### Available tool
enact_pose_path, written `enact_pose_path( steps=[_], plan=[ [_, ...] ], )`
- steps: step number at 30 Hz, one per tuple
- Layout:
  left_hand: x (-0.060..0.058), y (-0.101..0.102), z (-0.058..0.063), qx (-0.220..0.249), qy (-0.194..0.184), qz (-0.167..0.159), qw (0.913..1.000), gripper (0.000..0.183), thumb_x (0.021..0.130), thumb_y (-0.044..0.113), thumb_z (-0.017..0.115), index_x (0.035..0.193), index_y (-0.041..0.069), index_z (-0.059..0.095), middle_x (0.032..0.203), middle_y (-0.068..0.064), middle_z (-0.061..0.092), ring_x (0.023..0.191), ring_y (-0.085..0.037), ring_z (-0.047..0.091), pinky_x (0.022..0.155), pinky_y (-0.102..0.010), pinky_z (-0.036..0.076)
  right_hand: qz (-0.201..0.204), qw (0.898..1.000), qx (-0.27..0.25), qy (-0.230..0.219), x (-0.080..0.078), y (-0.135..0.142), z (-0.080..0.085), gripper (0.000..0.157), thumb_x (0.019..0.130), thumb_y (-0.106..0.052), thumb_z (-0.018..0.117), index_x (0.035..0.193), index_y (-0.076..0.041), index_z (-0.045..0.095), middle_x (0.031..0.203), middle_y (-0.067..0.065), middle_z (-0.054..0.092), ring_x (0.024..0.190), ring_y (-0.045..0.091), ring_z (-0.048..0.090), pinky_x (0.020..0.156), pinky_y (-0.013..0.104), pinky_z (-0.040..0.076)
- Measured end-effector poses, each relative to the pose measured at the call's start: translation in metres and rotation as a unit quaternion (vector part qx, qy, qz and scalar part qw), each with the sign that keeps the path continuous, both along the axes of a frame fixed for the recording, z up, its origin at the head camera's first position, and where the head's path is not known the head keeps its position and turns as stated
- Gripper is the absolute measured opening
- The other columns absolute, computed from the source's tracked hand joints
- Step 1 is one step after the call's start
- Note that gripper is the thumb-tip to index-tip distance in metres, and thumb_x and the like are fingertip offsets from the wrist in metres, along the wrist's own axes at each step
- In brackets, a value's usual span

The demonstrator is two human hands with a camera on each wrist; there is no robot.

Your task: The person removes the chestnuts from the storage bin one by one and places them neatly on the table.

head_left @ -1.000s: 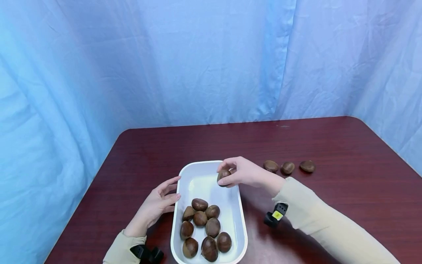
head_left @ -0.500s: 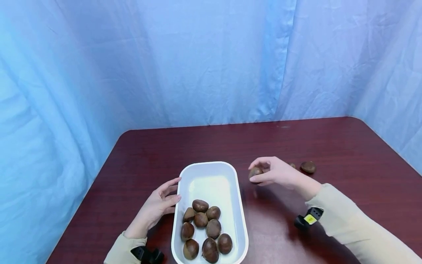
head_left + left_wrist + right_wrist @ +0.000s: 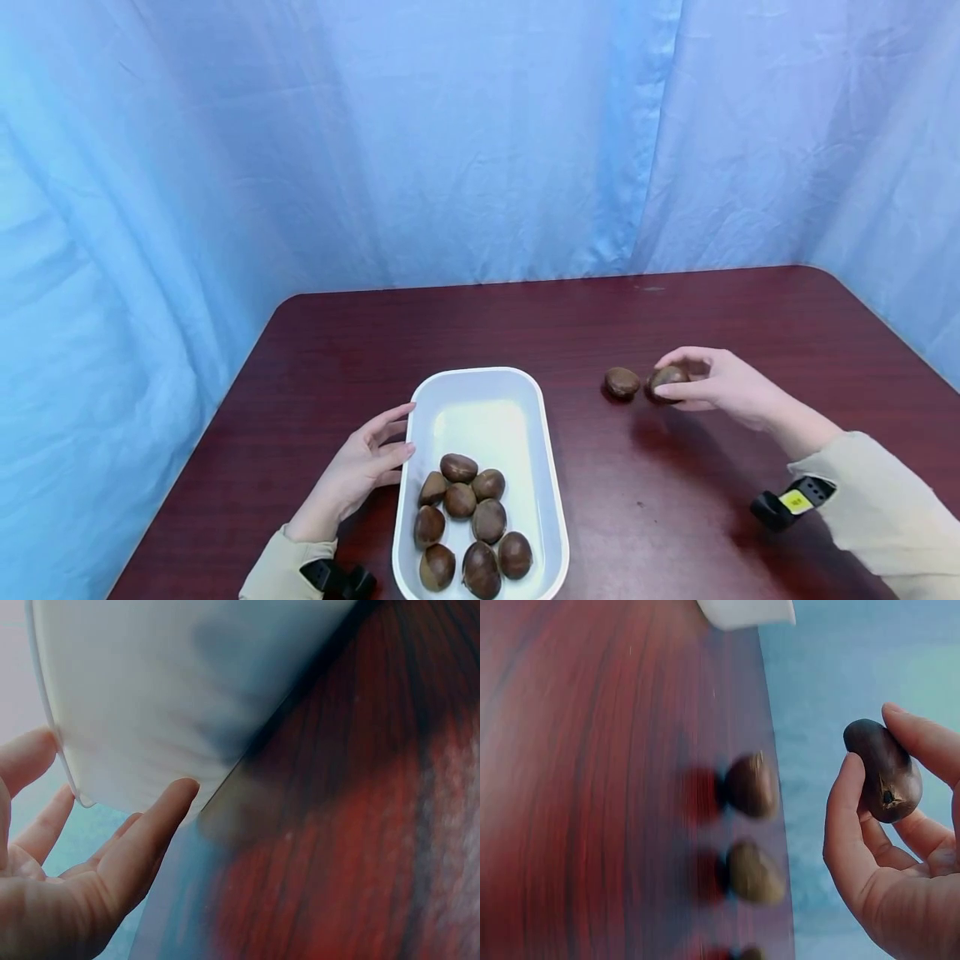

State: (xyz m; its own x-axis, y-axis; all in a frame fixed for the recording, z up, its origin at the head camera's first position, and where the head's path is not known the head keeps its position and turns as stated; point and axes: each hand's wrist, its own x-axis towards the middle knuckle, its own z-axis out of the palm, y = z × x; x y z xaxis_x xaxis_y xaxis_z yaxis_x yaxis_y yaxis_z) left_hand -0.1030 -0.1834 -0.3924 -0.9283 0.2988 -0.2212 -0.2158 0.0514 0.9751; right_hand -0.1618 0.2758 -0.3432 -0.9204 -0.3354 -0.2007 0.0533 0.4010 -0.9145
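Observation:
In the head view my right hand (image 3: 720, 383) pinches a brown chestnut (image 3: 667, 382) between thumb and fingertips, over the right part of the table. Just left of it lies another chestnut (image 3: 622, 382). The right wrist view shows the held chestnut (image 3: 885, 771) raised in the fingers, with more lying in a row beyond; the hand hides some of these from the head camera. My left hand (image 3: 363, 467) rests against the left side of a white tray (image 3: 557, 508), fingers extended and fingertips at its rim and wall. Several chestnuts (image 3: 460, 500) lie in the tray's near half.
A dark red wooden table (image 3: 420, 325) carries everything, its far corners rounded. Pale blue curtains (image 3: 465, 142) hang behind it and at the sides. Each wrist wears a black strap camera (image 3: 787, 504).
My right hand has moved right with the chestnut, from over the tray to the row on the table. The left hand and the chestnuts in the tray stay as they were.

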Motion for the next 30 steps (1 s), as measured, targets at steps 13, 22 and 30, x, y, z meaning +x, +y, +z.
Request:
enact_pose_path(
  steps=[13, 22, 30],
  plan=[
    [0.001, 0.001, 0.001, 0.001, 0.000, 0.005, 1.0000, 0.064, 0.093, 0.013, 0.061, 0.148, 0.005, 0.028, 0.143, -0.027, 0.034, 0.100, -0.013, 0.063, 0.079, -0.036, 0.056, -0.077, 0.997, 0.024, 0.013, -0.009, 0.074, -0.009, 0.022, 0.089, -0.011, 0.066, 0.104, -0.016, 0.051, 0.089, -0.010, 0.061, 0.081, 0.002, 0.064, 0.072, 0.026, 0.056],
    [0.001, 0.001, 0.001, 0.003, 0.005, 0.004, 1.0000, 0.066, 0.092, 0.015, 0.062, 0.147, 0.005, 0.028, 0.143, -0.028, 0.033, 0.100, -0.013, 0.063, 0.078, -0.037, 0.056, -0.071, 0.990, 0.122, 0.029, -0.019, 0.104, -0.023, 0.035, 0.085, -0.019, 0.071, 0.108, 0.002, 0.054, 0.083, -0.008, 0.056, 0.078, -0.002, 0.061, 0.072, 0.027, 0.056],
    [0.001, 0.001, 0.000, 0.002, 0.005, 0.004, 1.0000, 0.066, 0.092, 0.015, 0.062, 0.148, 0.005, 0.028, 0.144, -0.028, 0.033, 0.100, -0.013, 0.063, 0.079, -0.037, 0.056, -0.041, 0.986, 0.159, 0.010, -0.030, 0.116, -0.032, 0.046, 0.085, -0.018, 0.071, 0.116, 0.011, 0.052, 0.088, -0.009, 0.059, 0.078, -0.003, 0.060, 0.073, 0.029, 0.056]
  ],
)
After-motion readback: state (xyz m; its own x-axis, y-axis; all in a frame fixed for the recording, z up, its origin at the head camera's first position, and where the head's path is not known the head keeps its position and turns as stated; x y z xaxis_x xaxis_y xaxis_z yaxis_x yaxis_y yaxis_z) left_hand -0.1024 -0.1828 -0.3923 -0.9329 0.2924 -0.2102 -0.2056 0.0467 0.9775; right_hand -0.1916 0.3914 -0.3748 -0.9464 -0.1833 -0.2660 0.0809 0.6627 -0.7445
